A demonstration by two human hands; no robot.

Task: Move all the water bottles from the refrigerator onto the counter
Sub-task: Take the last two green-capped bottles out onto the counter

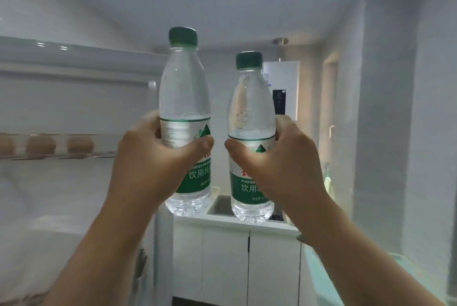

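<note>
I hold two clear water bottles upright in the air, side by side, in front of me. The left bottle (pixel 184 98) has a green cap and a green label, and my left hand (pixel 150 157) wraps around its middle. My right hand (pixel 279 160) grips the right bottle (pixel 251 113), which looks the same and hangs slightly lower. The open refrigerator (pixel 61 108) fills the left side of the view. Behind and below the bottles is a white counter (pixel 237 220) over white cabinet doors.
A refrigerator door shelf at the left holds brown eggs (pixel 39 144). A sink basin (pixel 222 205) is set into the counter behind the bottles. A white appliance (pixel 282 83) hangs on the far wall. A grey wall stands close on the right.
</note>
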